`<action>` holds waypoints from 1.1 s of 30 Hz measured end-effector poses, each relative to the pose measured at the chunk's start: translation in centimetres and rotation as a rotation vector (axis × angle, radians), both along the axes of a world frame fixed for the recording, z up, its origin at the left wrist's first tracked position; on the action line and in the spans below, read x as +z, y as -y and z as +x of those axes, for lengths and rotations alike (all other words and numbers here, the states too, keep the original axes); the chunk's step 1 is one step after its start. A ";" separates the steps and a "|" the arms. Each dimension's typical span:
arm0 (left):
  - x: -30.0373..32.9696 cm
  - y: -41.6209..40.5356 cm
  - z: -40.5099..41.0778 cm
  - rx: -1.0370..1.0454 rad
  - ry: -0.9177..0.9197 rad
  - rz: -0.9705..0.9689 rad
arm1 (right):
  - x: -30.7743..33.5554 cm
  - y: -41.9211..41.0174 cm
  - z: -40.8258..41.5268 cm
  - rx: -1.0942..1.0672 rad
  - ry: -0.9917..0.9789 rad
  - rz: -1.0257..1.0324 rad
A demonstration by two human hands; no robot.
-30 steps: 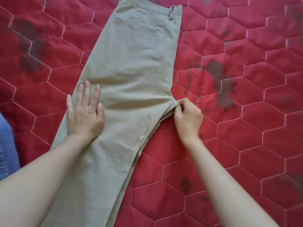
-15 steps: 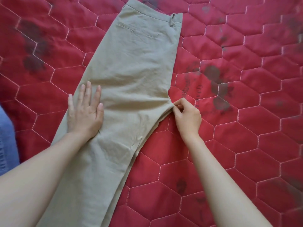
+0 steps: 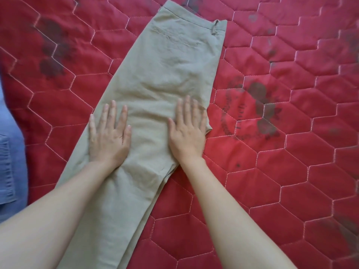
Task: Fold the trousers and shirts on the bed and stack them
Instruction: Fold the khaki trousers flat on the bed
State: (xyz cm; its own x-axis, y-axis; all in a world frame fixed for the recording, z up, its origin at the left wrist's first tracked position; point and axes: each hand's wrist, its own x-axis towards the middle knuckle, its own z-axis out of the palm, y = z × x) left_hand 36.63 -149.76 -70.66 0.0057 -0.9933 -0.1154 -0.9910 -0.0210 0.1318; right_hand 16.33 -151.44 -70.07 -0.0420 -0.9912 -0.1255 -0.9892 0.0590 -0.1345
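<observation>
Pressing: left hand (image 3: 108,136) and right hand (image 3: 187,133), fingers straight, flat on trousers (image 3: 165,74)
Risk: crotch flap springs out once released

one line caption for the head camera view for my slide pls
Both hands, left and right, press flat on khaki trousers laid lengthwise on a red quilted bedspread.

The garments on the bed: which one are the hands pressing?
The khaki trousers, under both the left hand and right hand; the blue garment lies untouched.
</observation>
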 end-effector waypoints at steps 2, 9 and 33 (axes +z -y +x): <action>-0.1 -0.1 0.0 0.000 0.002 -0.003 | 0.1 -2.6 -3.0 -0.124 0.001 0.014; -0.2 0.0 -0.1 0.008 -0.006 -0.022 | 3.4 -2.1 -5.3 -0.275 0.132 0.002; 1.2 -16.1 7.3 -0.138 -0.020 0.152 | 4.2 -14.9 6.4 -0.338 0.551 0.077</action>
